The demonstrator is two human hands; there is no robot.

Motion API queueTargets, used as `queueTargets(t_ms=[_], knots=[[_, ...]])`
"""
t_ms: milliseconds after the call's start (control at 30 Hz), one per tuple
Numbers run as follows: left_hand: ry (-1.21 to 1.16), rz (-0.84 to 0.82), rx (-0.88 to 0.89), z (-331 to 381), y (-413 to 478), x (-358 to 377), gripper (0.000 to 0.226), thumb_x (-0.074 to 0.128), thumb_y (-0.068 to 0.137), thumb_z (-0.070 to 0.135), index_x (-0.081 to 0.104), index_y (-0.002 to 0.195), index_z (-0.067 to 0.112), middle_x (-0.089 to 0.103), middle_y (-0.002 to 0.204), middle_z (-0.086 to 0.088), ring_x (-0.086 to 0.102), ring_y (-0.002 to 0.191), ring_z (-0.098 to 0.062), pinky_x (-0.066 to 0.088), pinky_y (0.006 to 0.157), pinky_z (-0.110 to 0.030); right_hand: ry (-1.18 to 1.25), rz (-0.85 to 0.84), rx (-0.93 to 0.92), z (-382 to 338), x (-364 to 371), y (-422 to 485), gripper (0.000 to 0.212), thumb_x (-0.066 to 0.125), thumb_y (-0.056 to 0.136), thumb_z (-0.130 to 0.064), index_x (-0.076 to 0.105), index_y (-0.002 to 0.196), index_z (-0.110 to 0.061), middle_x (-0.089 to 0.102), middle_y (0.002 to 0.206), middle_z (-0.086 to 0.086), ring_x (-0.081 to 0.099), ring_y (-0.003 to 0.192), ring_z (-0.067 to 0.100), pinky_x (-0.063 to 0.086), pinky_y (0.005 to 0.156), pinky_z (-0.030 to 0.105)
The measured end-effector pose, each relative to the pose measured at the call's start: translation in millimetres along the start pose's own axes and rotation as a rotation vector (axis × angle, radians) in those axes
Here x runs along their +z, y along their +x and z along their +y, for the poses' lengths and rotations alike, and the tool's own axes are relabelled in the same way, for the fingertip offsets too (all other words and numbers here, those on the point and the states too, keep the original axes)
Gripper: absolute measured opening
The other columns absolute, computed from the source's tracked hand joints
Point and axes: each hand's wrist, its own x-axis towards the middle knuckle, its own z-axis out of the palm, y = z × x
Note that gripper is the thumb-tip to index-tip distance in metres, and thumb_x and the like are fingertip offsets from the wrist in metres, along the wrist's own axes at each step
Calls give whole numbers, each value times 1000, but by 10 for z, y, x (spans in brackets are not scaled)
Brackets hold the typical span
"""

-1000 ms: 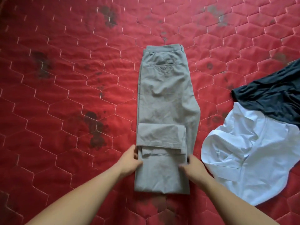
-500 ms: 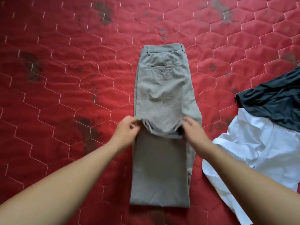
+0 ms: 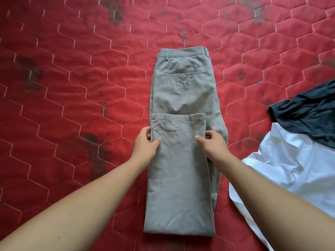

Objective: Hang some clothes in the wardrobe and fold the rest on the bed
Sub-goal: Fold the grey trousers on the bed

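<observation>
The grey trousers (image 3: 183,98) lie flat in the middle of the bed (image 3: 72,87), on its red quilted cover. The waistband and back pocket are at the far end. The legs are doubled back on themselves, so the hems (image 3: 178,115) sit across the seat area and the fold is at the near end.

The left hand (image 3: 145,144) holds the left edge of the upper leg layer just below the hems, with the thumb on top of the cloth and the fingers curled at the edge. The right hand (image 3: 213,144) holds the right edge at the same level in the same way, thumb on top and fingers curled round the side.

The trousers look about half folded: the first lengthwise fold and one fold of the legs are in place. At least one more fold seems needed to make a compact bundle.

Toward the right side of the bed, a white shirt (image 3: 290,169) lies crumpled and open. A dark navy garment (image 3: 308,120) is heaped beyond it, overlapping its far edge. Neither one is folded. No wardrobe is in view, so I cannot tell whether anything has been hung yet, and most of the job appears to remain.
</observation>
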Motion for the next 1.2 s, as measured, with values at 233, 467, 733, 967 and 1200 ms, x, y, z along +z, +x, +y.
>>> queueTargets(t_ms=[233, 467, 733, 967, 1200], knots=[[-39, -36, 29, 108, 60, -1, 54, 71, 88, 10, 53, 138, 17, 60, 131, -5, 60, 118, -22, 48, 105, -38, -122, 42, -153, -48, 46, 83, 16, 56, 96, -20, 44, 107, -20, 59, 91, -3, 57, 78, 15, 47, 70, 35], [-60, -119, -74, 183, 225, -10, 21, 75, 88, 18, 70, 97, 0, 74, 97, -16, 70, 87, -31, 58, 81, -46, 163, -95, -26, -205, 2, 208, 6, 63, 95, -14, 67, 91, -12, 69, 87, 8, 61, 77, 21, 48, 63, 31], [-282, -77, 0, 419, 443, -81, 4, 67, 95, 13, 71, 96, 12, 75, 94, -7, 70, 85, -18, 58, 78, -35, 315, -41, -144, -641, -176, 389, 18, 73, 89, -15, 60, 76, -17, 63, 69, 2, 55, 61, 19, 42, 58, 29], [39, -168, -145, 108, 187, -97, 22, 78, 84, 16, 74, 103, 7, 73, 109, -12, 71, 99, -25, 59, 89, -42, 117, -288, 161, -46, -124, 229, 37, 75, 89, -30, 67, 117, -7, 73, 99, 11, 70, 76, 18, 51, 63, 27], [61, -440, -334, -615, -673, -138, 10, 78, 83, 15, 78, 91, 9, 78, 86, 2, 75, 78, -11, 61, 69, -28, 239, -458, 390, 1268, -72, -730, 23, 74, 88, -12, 75, 108, -1, 77, 104, 13, 75, 95, 29, 59, 78, 34]])
